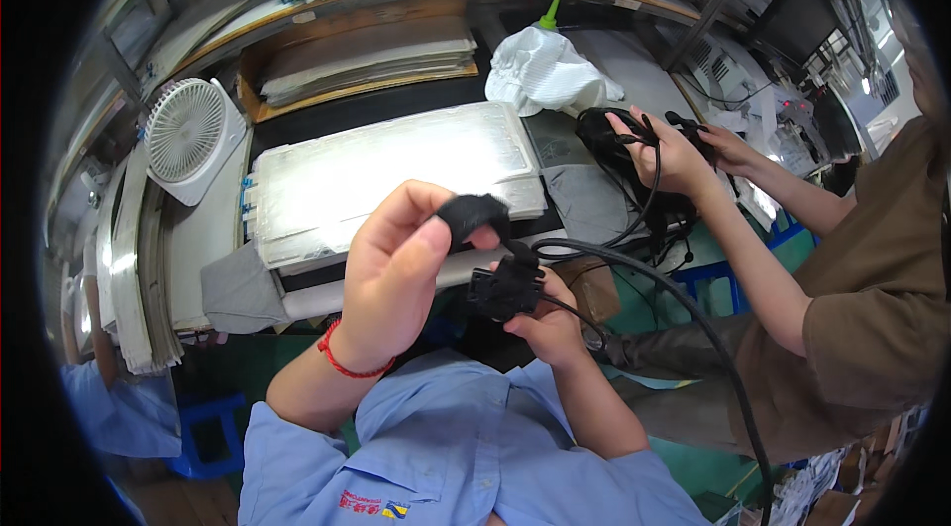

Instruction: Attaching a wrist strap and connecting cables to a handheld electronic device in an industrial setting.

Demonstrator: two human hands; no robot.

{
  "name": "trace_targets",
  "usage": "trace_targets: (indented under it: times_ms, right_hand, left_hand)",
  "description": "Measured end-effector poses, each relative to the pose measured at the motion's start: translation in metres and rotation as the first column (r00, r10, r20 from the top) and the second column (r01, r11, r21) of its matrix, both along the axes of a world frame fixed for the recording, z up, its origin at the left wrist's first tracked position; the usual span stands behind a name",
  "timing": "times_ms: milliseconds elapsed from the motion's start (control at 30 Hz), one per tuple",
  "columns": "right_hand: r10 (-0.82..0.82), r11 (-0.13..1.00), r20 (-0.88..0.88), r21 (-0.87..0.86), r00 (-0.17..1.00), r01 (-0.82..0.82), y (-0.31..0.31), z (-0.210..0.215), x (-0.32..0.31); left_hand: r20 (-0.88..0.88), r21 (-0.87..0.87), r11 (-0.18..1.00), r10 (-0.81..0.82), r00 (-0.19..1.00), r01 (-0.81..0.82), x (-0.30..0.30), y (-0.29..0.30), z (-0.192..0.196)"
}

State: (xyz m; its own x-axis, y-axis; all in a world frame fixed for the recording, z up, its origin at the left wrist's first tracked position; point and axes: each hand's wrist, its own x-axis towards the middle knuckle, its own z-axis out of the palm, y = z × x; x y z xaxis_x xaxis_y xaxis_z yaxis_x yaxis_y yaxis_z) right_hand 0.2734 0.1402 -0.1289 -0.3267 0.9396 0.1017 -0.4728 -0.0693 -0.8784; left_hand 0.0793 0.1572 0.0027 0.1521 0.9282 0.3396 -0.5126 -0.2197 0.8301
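Observation:
My left hand (396,273) is raised in front of me, thumb and fingers pinching a small black fabric strap (474,214). A red cord circles that wrist. Just right of it and lower, my right hand (543,323) grips a black plug-like block (507,286) from below. A thick black cable (684,313) runs from the block and curves down to the lower right. Strap and block sit close together between the two hands.
A silver foil-covered pad (386,174) lies on the bench ahead. A white fan (186,135) stands at left, a white cloth (543,70) with a green-tipped bottle at the back. At right a person in brown handles a bundle of black cables (634,169). Blue stools stand below.

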Motion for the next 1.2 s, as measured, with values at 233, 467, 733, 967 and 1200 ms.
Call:
trace_targets:
  times_ms: [233, 467, 733, 967, 1200]
  right_hand:
    - [-0.026, 0.996, -0.103, -0.093, 0.994, 0.017, -0.01, -0.017, 0.001]
    - [-0.071, 0.995, 0.05, -0.064, 0.996, 0.074, -0.012, -0.025, -0.009]
    - [-0.042, 0.999, 0.071, -0.024, 0.997, 0.043, -0.008, -0.024, -0.013]
    - [-0.079, 0.994, -0.001, -0.077, 0.997, 0.079, -0.006, -0.022, -0.017]
    - [-0.158, 0.987, 0.015, -0.034, 0.987, 0.159, 0.002, -0.026, -0.01]
  left_hand:
    - [-0.024, 0.02, 0.999, -0.047, 0.999, 0.048, -0.024, -0.029, -0.067]
    - [-0.061, -0.279, 0.951, -0.159, 0.985, 0.136, -0.021, -0.056, -0.092]
    - [-0.129, -0.312, 0.931, -0.237, 0.963, 0.188, -0.022, -0.071, -0.107]
    - [-0.142, -0.342, 0.918, -0.263, 0.954, 0.202, -0.02, -0.069, -0.115]
    - [-0.271, -0.156, 0.963, -0.256, 0.928, 0.22, -0.017, -0.063, -0.123]
